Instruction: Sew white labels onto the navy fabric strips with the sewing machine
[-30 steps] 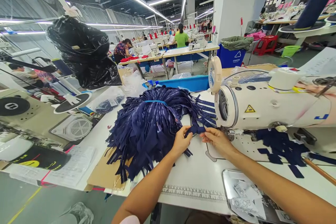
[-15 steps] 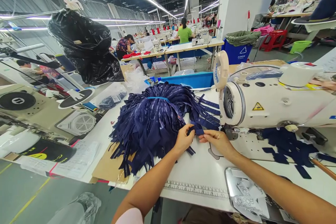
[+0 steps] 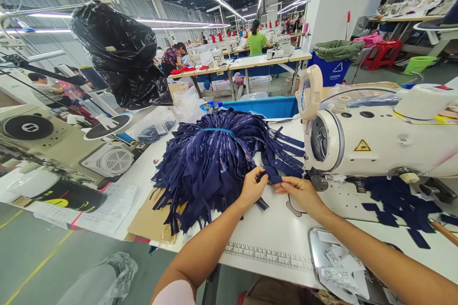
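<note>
My left hand (image 3: 255, 185) pinches a navy fabric strap (image 3: 275, 179) between thumb and fingers. On the strap's right end my right hand (image 3: 298, 191) is closed too, so a short stretch of it lies between the two hands. Just left of my hands a large bundle of navy fabric pieces (image 3: 203, 167), bound with a light blue tie (image 3: 218, 130), rests on the white table (image 3: 266, 243). Several strips from the bundle run right towards the needle end of the white sewing machine (image 3: 379, 138). The fingertips partly cover the strap.
Small navy fabric pieces (image 3: 397, 198) lie under the machine arm at right. A metal tray (image 3: 322, 248) with white labels sits at the front edge beside a printed ruler (image 3: 268, 257). A second sewing machine (image 3: 39, 133) and a black plastic bag (image 3: 118, 57) are at left.
The camera view has shifted slightly, so the scene appears a little further right. Both hands keep the same hold on the strap.
</note>
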